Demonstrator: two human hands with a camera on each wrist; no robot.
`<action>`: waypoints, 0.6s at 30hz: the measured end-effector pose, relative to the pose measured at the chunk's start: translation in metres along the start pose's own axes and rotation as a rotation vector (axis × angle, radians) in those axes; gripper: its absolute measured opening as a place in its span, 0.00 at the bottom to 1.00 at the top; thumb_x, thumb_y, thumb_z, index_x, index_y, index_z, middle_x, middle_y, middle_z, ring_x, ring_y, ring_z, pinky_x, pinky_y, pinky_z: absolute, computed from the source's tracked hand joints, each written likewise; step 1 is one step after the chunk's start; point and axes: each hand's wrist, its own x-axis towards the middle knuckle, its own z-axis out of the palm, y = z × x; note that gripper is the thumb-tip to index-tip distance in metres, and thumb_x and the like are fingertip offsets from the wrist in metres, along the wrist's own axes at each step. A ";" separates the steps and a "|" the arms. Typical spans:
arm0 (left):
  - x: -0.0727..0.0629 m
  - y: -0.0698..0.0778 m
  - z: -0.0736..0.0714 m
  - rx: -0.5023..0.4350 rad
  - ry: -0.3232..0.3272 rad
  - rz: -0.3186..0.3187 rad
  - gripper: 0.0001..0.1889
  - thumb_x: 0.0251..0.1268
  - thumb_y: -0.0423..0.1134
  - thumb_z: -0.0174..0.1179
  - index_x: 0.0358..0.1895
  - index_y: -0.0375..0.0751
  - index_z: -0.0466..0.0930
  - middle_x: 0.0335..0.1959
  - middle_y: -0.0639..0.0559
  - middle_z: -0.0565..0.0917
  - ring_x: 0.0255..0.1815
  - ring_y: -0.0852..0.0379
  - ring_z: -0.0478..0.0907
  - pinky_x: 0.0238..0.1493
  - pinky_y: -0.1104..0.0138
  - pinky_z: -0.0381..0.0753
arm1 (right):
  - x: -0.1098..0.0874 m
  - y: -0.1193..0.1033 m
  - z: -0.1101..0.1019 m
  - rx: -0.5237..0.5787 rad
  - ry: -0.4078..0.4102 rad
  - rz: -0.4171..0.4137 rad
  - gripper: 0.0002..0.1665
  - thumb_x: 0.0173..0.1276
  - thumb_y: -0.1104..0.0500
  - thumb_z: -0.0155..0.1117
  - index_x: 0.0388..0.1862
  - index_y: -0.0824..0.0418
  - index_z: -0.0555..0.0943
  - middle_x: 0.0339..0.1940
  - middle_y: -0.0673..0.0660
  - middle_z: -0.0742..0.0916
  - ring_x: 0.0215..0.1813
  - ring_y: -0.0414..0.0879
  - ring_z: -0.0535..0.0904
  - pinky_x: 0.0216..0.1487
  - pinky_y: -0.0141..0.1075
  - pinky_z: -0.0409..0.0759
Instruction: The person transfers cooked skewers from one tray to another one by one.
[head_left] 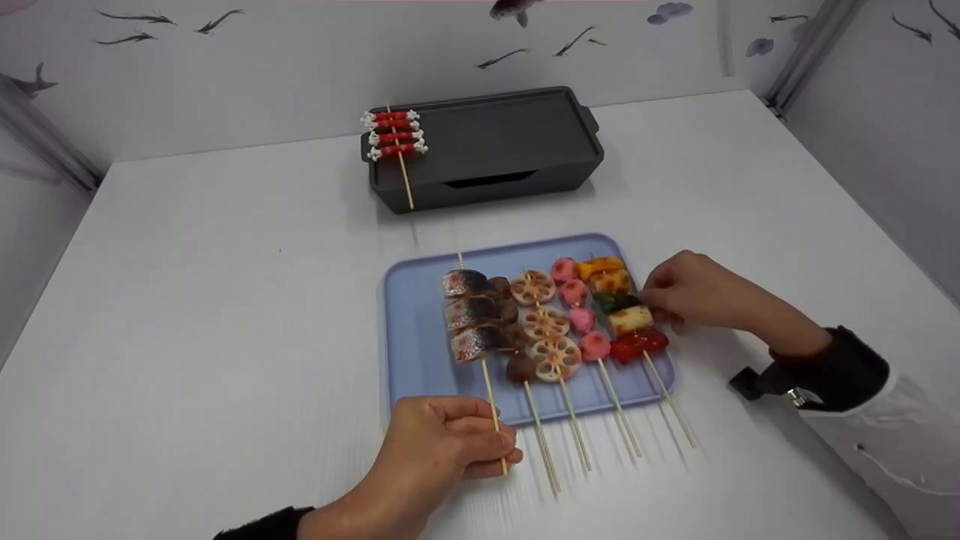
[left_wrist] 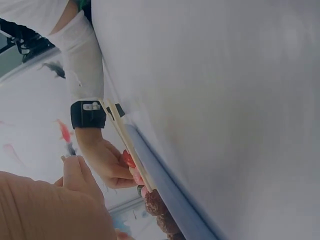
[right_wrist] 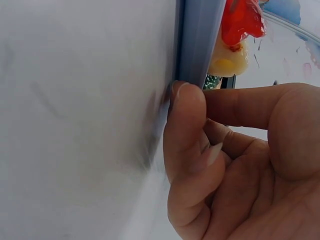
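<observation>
My left hand (head_left: 439,446) pinches the lower end of a bamboo skewer whose grilled fish pieces (head_left: 472,311) have dark skin. The fish hangs over the left part of a blue tray (head_left: 416,337), overlapping the brown meatball skewer (head_left: 521,367) beside it. At the tray's right edge, my right hand (head_left: 694,292) grips the rim between thumb and curled fingers, as the right wrist view shows at the tray wall (right_wrist: 200,45). Lotus root slices (head_left: 546,322), pink balls (head_left: 581,319) and a mixed skewer with a red piece (head_left: 639,345) lie in a row on the tray.
Behind the tray stands a dark grey box-shaped grill (head_left: 495,142) with a flat top. A skewer of red and white pieces (head_left: 397,137) lies on its left end, the stick jutting over the front. White panels (head_left: 262,82) with fish drawings enclose the white table (head_left: 187,300).
</observation>
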 end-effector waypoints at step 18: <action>0.008 -0.014 -0.006 0.033 -0.006 -0.036 0.17 0.60 0.20 0.65 0.52 0.20 0.78 0.38 0.37 0.89 0.34 0.53 0.89 0.40 0.62 0.89 | 0.001 0.002 0.000 0.004 -0.002 0.012 0.15 0.76 0.56 0.59 0.34 0.64 0.86 0.19 0.53 0.82 0.21 0.46 0.76 0.22 0.34 0.71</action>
